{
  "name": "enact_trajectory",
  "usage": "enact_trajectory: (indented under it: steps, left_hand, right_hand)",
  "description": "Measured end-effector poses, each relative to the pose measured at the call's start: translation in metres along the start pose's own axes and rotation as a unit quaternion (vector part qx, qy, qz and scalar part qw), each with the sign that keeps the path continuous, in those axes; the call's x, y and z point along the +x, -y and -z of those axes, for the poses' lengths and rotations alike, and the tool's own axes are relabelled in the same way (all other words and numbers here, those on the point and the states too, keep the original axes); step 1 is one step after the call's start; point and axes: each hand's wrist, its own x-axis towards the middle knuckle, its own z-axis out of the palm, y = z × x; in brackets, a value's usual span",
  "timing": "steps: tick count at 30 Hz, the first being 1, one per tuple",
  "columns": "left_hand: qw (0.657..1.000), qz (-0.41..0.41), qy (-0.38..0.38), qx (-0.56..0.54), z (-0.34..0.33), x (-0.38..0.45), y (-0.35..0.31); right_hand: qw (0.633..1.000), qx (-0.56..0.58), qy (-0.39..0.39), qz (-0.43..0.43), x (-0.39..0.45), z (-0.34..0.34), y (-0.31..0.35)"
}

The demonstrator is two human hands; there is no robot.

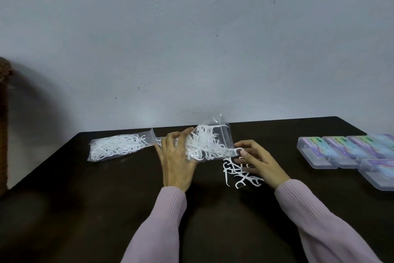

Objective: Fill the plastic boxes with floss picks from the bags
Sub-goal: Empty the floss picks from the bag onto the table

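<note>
- Clear zip bag (210, 142), full of white floss picks, is lying tilted near counter centre w/ its open mouth facing right; left hand (177, 160) is gripping it.
- 2nd clear bag (118, 147), also packed w/ picks, is lying flat just left of the 1st.
- Loose picks (238, 172) are sitting in a small heap below the bag's mouth, under right hand (259, 161).
- Clear plastic boxes (349, 153) w/ coloured labels are lying lids shut in a cluster at far right, well apart from bags.
</note>
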Motion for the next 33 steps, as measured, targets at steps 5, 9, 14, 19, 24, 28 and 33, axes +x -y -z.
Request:
enact_trajectory:
  steps: [5,9,14,19,24,28,33]
  left_hand:
    - [0.997,-0.066,0.003,-0.029,-0.005,-0.003,-0.003]
    - [0.993,-0.120,0.016,-0.005,-0.008,-0.007,-0.007]
    - [0.986,-0.159,0.028,0.036,-0.009,-0.008,-0.008]
    - [0.980,-0.188,-0.004,0.065,-0.007,-0.008,-0.008]
    - [0.972,-0.217,-0.029,0.083,-0.006,-0.007,-0.010]
    - [0.972,-0.218,-0.028,0.089,-0.005,-0.006,-0.010]
    - [0.983,-0.170,-0.009,0.076,-0.005,-0.006,-0.007]
  right_hand:
    - [1.000,0.024,0.005,0.017,-0.002,-0.006,0.003]
    - [0.997,0.037,0.056,-0.030,-0.001,-0.003,0.005]
    - [0.990,-0.046,0.102,-0.081,-0.002,-0.001,0.003]
    - [0.986,-0.061,0.117,-0.103,-0.001,0.000,0.000]
    - [0.991,-0.063,0.095,-0.066,-0.002,0.003,0.003]
    - [0.990,-0.140,0.031,-0.011,0.001,0.011,-0.001]
    - [0.982,-0.183,-0.036,0.032,-0.001,0.012,0.004]
